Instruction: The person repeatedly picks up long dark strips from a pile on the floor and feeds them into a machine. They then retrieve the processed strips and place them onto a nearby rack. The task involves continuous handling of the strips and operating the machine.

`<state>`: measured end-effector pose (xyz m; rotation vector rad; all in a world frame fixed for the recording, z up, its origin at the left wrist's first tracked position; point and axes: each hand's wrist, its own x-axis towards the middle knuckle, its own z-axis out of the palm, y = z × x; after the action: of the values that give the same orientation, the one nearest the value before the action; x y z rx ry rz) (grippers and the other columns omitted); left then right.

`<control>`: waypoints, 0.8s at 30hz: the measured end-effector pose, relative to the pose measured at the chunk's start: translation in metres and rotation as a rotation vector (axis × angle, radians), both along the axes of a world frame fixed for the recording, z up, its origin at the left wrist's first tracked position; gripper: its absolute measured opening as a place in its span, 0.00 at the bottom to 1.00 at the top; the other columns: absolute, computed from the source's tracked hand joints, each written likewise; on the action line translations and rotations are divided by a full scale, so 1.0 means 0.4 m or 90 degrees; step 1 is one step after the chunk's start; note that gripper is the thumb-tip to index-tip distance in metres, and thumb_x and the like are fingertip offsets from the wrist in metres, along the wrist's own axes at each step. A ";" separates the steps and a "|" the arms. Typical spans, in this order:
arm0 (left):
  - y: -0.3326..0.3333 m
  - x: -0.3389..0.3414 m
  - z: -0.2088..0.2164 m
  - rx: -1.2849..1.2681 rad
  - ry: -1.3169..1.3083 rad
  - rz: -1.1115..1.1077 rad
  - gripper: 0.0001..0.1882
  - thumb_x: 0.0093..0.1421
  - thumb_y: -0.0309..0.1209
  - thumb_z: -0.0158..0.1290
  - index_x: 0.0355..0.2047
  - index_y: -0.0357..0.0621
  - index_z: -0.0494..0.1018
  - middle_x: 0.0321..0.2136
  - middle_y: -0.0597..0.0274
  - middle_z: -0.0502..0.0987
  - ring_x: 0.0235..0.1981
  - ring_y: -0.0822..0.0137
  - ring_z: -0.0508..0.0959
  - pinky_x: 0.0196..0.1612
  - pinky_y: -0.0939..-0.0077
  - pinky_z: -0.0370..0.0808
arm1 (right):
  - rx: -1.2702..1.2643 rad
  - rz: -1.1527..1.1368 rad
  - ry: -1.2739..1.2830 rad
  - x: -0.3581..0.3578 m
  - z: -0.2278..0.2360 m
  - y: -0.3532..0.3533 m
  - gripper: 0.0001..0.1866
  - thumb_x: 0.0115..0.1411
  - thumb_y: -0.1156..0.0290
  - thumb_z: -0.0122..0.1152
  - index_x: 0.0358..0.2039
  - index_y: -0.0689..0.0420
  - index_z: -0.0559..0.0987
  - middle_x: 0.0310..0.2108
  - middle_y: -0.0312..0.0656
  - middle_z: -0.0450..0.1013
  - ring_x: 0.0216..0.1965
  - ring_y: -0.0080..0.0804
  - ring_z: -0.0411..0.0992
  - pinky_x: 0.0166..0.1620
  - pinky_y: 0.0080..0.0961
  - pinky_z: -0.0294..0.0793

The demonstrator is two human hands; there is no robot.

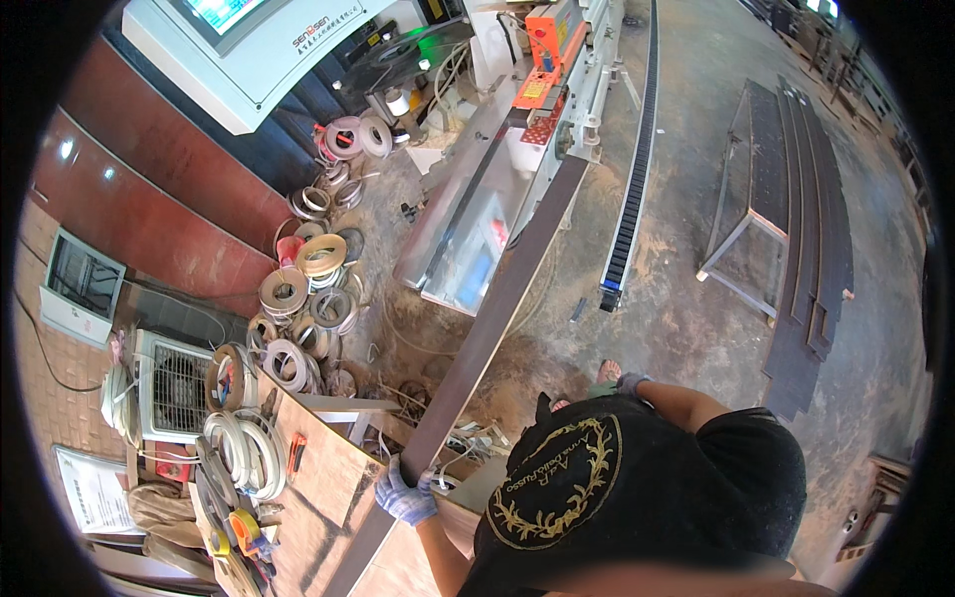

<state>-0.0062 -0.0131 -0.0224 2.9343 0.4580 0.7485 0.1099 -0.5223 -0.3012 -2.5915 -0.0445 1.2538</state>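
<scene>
A long, narrow dark brown board (497, 308) slants from the machine's infeed down to the bench. My left hand (405, 495), in a pale knitted glove, grips this board near its lower end, with fingers at its edge. Below that hand, another dark strip (363, 552) lies on the wooden bench top (313, 478). My right hand (631, 382), in a grey glove, hangs low beside my black shirt (647, 478), away from the board. Its fingers are mostly hidden.
The machine's metal table (468, 244) and orange guard (542, 60) stand ahead. A roller track (634, 189) runs along the right. Farther right, dark boards (796, 219) rest on a metal frame (741, 279). Edging rolls (323, 254) crowd the floor at left; an orange cutter (296, 453) lies on the bench.
</scene>
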 end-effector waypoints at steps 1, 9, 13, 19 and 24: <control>0.002 0.003 -0.001 0.003 -0.008 0.007 0.42 0.40 0.69 0.55 0.48 0.52 0.75 0.40 0.54 0.75 0.44 0.50 0.72 0.52 0.51 0.66 | 0.016 -0.007 -0.001 0.001 -0.001 -0.001 0.23 0.49 0.52 0.56 0.42 0.50 0.82 0.44 0.47 0.77 0.46 0.46 0.75 0.49 0.37 0.72; 0.048 0.127 0.001 -0.013 0.030 0.059 0.40 0.40 0.65 0.58 0.47 0.50 0.75 0.41 0.53 0.76 0.44 0.49 0.73 0.51 0.54 0.67 | 0.018 -0.019 -0.026 -0.003 0.020 0.002 0.23 0.50 0.51 0.56 0.41 0.51 0.82 0.42 0.46 0.78 0.44 0.44 0.76 0.48 0.37 0.73; 0.025 0.218 0.009 -0.032 0.053 0.061 0.39 0.42 0.64 0.58 0.48 0.52 0.74 0.43 0.51 0.76 0.46 0.48 0.73 0.52 0.54 0.66 | 0.071 -0.087 -0.037 -0.016 0.027 -0.010 0.23 0.49 0.51 0.58 0.40 0.52 0.82 0.41 0.47 0.78 0.43 0.45 0.76 0.47 0.37 0.73; -0.059 0.388 0.033 -0.071 0.139 0.138 0.38 0.42 0.61 0.61 0.52 0.60 0.71 0.48 0.54 0.74 0.50 0.52 0.72 0.54 0.56 0.65 | 0.064 -0.073 -0.001 -0.015 -0.040 -0.028 0.24 0.50 0.49 0.58 0.40 0.52 0.82 0.42 0.47 0.77 0.44 0.45 0.76 0.48 0.37 0.73; -0.123 0.505 0.093 -0.113 0.219 0.179 0.37 0.43 0.61 0.62 0.52 0.60 0.70 0.49 0.56 0.73 0.52 0.53 0.71 0.55 0.57 0.64 | 0.100 -0.059 -0.037 -0.026 -0.060 -0.048 0.28 0.50 0.45 0.56 0.42 0.55 0.81 0.43 0.50 0.77 0.45 0.46 0.75 0.49 0.37 0.72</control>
<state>0.1958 -0.0624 0.0148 2.8627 0.9271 0.2011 0.0994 -0.5415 -0.3253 -2.4662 -0.0323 1.0964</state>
